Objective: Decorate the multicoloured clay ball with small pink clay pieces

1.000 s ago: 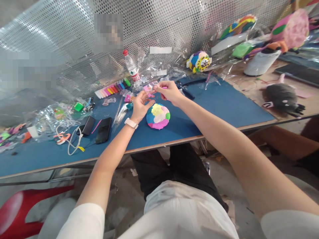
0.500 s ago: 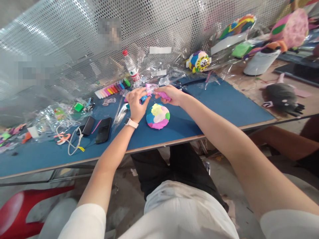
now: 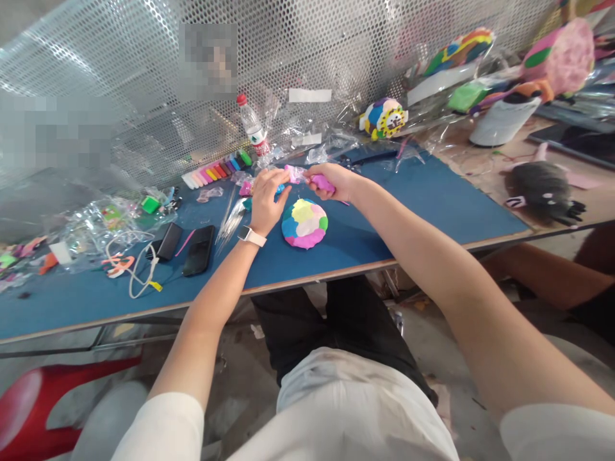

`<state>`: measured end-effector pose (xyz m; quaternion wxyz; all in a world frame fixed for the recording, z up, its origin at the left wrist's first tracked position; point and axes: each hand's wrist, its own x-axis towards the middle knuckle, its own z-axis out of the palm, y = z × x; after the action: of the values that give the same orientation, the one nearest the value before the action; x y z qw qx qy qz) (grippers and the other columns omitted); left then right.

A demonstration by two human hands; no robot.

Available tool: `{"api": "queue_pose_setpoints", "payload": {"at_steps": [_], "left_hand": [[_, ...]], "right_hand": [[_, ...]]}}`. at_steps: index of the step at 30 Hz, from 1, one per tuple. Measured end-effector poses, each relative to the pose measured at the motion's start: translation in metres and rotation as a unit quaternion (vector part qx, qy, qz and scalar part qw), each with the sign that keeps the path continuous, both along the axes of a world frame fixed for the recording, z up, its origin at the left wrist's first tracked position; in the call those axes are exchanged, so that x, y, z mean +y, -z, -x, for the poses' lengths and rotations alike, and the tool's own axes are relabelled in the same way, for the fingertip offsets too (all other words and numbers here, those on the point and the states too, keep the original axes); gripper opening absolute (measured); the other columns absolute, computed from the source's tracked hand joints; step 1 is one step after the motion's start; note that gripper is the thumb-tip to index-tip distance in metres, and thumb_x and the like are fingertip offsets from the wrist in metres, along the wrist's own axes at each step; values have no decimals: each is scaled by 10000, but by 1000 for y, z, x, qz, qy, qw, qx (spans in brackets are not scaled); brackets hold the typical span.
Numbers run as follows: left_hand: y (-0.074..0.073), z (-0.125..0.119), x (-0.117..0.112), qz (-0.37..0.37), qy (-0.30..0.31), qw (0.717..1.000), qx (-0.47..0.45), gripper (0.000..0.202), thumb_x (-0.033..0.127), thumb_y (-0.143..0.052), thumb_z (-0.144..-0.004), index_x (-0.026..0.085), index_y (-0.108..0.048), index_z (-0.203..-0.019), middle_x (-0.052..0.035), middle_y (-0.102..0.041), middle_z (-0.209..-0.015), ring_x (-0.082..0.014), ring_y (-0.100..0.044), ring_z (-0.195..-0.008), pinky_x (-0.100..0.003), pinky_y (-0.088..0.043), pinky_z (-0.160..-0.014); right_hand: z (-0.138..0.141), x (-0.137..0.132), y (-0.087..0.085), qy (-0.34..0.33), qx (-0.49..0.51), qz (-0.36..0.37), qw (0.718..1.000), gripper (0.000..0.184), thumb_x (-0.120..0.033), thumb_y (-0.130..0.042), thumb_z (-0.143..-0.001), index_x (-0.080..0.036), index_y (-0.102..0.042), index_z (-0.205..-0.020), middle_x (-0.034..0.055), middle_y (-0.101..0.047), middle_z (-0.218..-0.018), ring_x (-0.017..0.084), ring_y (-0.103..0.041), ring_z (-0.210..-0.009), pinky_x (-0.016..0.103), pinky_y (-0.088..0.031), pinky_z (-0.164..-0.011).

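Observation:
Purple-pink modelling clay (image 3: 323, 184) is gripped in my right hand (image 3: 339, 181), its fingers curled round it. My left hand (image 3: 269, 198), with a watch on its wrist, pinches a clear plastic wrapper (image 3: 295, 174) that has pink in it. The wrapper stretches across the gap between both hands. Just below them on the blue table lies a rounded piece covered in clay patches (image 3: 304, 224) of yellow, white, blue, green and magenta. Bits of blue clay (image 3: 280, 189) and pink clay (image 3: 246, 188) show beside my left hand, partly hidden by it.
A row of coloured clay sticks (image 3: 216, 170) and a red-capped bottle (image 3: 252, 125) stand at the back by the perforated metal panel. A phone (image 3: 198, 251), a cable (image 3: 139, 282) and plastic packaging (image 3: 115, 218) lie left. A patterned clay figure (image 3: 384, 120) and a dark figure (image 3: 542, 189) are right.
My right hand has shifted slightly right with the purple-pink clay. The wrapper between the hands shows more plainly, and more pink clay is visible left of my left hand.

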<state>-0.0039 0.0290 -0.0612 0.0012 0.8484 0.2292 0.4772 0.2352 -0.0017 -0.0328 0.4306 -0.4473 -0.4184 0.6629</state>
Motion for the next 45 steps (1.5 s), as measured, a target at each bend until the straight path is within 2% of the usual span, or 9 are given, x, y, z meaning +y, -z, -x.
{"api": "queue_pose_setpoints", "payload": {"at_steps": [2,5,10,14,20,28,37,43,45], "left_hand": [[2,0,1,-26,-16,1000,7,402,566,-578,-1135,271,-707,-1376,-85,-811,-1322,-264,-744,-1349,-534,-436,-1368],[6,-2,2,-16,-22,999,-30,391,558,-610,-1129,275,-669,-1392,-71,-831,-1225,-245,-801,-1220,-493,-562,-1254],[20,-8,14,119,16,986,-115,448,585,-722,-1065,283,-631,-1383,-62,-844,-1119,-230,-841,-1060,-392,-685,-984],[31,-12,23,213,66,964,-148,533,617,-823,-979,249,-656,-1327,-111,-832,-1214,-238,-840,-1084,-356,-700,-892],[36,-12,25,233,80,959,-142,637,598,-932,-880,249,-658,-1336,-114,-825,-1201,-210,-828,-941,-338,-678,-805],[30,-13,18,212,80,967,-119,528,526,-901,-935,254,-667,-1321,-95,-828,-1199,-186,-804,-898,-319,-638,-745],[31,-14,16,200,70,973,-94,551,449,-875,-966,271,-635,-1429,-97,-821,-1233,-187,-803,-879,-327,-642,-751],[28,-15,12,198,61,974,-93,522,470,-860,-975,272,-670,-1419,-108,-814,-1282,-183,-790,-861,-309,-610,-707],[26,-16,11,196,62,973,-101,534,519,-852,-974,273,-669,-1412,-104,-813,-1277,-181,-785,-852,-312,-605,-711]], "right_hand": [[0,-1,-1,3,-24,-9,1000,364,-486,-780,-996,-227,-573,-845,3,-578,-598,88,-386,-395,215,-209,-302],[3,1,5,92,-79,-80,989,433,-637,-726,-1019,-243,-576,-919,31,-639,-669,119,-456,-418,243,-274,-323],[5,4,15,255,-161,-242,922,417,-626,-689,-1037,-257,-561,-890,30,-612,-744,178,-584,-562,315,-486,-489],[6,3,15,268,-244,-352,863,268,-487,-625,-1065,-242,-636,-955,62,-642,-843,274,-684,-840,475,-640,-805],[10,0,16,218,-367,-483,765,212,-387,-695,-1004,-236,-755,-1141,123,-753,-1170,323,-696,-1089,551,-594,-1049],[13,5,22,222,-356,-477,773,189,-271,-678,-990,-219,-838,-1074,113,-845,-1141,307,-759,-1066,485,-589,-1050],[16,0,22,174,-378,-498,761,184,-311,-710,-1005,-263,-862,-1098,90,-846,-1119,314,-752,-1097,499,-579,-1074],[7,7,20,325,-319,-456,764,299,-444,-549,-1126,-276,-791,-1174,70,-817,-1050,281,-742,-1055,496,-588,-1069],[6,6,18,330,-302,-455,770,346,-483,-509,-1149,-267,-776,-1191,60,-795,-989,271,-752,-984,487,-599,-1028]]}}
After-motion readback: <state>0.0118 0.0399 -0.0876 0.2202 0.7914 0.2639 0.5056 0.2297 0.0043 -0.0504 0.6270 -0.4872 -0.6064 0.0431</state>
